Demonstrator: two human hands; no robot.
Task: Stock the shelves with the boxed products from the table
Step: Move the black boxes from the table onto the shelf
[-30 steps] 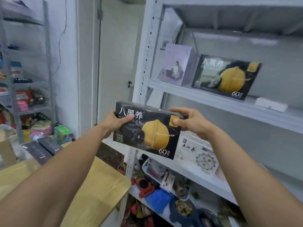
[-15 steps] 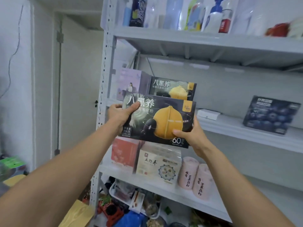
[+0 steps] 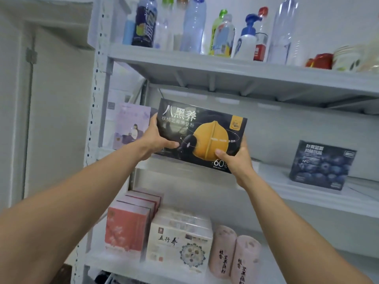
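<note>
Black box (image 3: 202, 136) looks stiff and light — left grip (image 3: 156, 139) and right grip (image 3: 238, 160) pinch its two ends, thumbs in front.

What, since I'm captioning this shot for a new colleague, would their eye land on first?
First comes the black box with its large yellow nut-shaped picture, gripped at centre frame by the left hand and right hand in front of the middle shelf. Next is the row of plastic bottles along the top shelf. Then there is the dark blueberry box, standing on the middle shelf at right.
</note>
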